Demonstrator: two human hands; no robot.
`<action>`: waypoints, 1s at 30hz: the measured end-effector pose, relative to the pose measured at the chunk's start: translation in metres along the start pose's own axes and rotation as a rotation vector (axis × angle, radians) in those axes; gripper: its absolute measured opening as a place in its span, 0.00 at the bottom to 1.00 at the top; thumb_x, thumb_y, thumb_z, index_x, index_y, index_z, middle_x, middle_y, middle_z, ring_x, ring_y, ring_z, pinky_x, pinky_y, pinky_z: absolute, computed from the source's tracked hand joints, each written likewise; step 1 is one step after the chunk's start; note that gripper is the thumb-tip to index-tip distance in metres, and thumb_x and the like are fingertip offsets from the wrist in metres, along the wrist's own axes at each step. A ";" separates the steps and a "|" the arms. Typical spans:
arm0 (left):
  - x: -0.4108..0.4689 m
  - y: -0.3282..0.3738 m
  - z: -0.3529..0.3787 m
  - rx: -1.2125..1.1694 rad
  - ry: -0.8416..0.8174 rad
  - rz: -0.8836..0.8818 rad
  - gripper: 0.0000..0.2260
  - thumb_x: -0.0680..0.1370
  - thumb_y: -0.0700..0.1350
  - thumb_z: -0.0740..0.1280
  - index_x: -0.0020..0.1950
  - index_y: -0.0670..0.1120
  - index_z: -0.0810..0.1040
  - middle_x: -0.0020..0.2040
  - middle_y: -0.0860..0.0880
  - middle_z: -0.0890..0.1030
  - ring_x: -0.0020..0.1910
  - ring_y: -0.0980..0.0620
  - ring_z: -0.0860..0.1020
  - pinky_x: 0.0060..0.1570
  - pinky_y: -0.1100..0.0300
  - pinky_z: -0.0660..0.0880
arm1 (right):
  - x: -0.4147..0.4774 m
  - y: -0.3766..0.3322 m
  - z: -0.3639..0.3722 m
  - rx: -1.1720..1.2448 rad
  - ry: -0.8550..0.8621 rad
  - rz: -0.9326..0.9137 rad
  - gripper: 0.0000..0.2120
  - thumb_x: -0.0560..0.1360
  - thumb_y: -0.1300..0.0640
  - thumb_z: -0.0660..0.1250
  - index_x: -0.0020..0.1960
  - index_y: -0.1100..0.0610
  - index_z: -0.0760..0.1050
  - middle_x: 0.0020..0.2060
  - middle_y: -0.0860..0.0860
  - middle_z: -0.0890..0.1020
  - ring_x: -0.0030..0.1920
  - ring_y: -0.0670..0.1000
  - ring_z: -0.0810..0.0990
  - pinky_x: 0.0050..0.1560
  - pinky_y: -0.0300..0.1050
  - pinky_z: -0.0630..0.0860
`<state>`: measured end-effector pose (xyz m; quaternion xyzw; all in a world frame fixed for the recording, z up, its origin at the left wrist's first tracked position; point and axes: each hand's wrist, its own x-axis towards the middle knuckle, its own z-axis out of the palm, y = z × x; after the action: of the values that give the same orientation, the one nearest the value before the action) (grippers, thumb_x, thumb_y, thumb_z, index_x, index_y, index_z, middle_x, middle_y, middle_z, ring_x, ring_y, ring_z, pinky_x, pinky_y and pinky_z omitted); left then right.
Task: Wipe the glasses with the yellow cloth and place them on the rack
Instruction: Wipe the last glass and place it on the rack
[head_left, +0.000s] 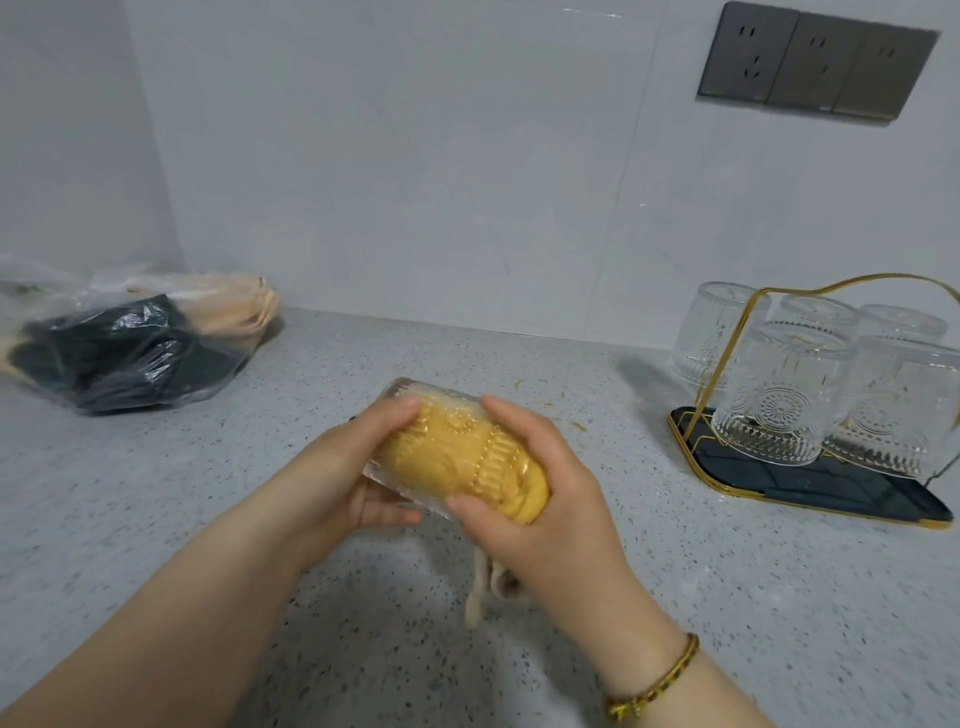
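Glass gripped in both hands, left hand and right hand — cloth stuffed inside; long axis toward upper left, rack right of frame, nearer right hand.

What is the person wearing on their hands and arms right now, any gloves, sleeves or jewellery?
No gloves: both the left hand and the right hand are bare. No sleeves show either, and the forearms are uncovered as far as the frame reaches. The only item worn is a thin braided bracelet on the right wrist, yellow-gold with small dark and red flecks, knotted at the underside.
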<state>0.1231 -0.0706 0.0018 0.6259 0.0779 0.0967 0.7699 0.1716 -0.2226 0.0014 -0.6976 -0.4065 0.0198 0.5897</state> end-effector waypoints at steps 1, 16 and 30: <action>0.000 -0.001 0.001 -0.005 0.004 -0.041 0.19 0.63 0.60 0.67 0.47 0.49 0.77 0.37 0.47 0.83 0.29 0.52 0.82 0.25 0.62 0.78 | -0.001 0.001 0.003 -0.120 -0.030 -0.059 0.27 0.61 0.46 0.70 0.56 0.31 0.65 0.50 0.26 0.71 0.51 0.35 0.74 0.51 0.30 0.73; 0.000 -0.001 0.006 -0.164 0.029 -0.069 0.17 0.66 0.54 0.71 0.49 0.46 0.78 0.41 0.44 0.83 0.32 0.51 0.82 0.26 0.62 0.79 | 0.001 -0.007 -0.011 -0.139 -0.113 -0.013 0.39 0.65 0.56 0.74 0.57 0.28 0.52 0.50 0.28 0.66 0.49 0.32 0.72 0.51 0.30 0.72; 0.002 0.011 0.000 -0.495 0.265 0.147 0.10 0.64 0.44 0.65 0.44 0.44 0.75 0.40 0.45 0.84 0.36 0.48 0.84 0.33 0.52 0.82 | 0.011 0.002 -0.024 0.530 0.483 0.320 0.11 0.72 0.61 0.66 0.51 0.49 0.74 0.44 0.53 0.80 0.40 0.51 0.78 0.43 0.45 0.76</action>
<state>0.1242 -0.0679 0.0126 0.4051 0.1063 0.2490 0.8733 0.1921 -0.2354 0.0125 -0.5604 -0.1230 0.0512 0.8175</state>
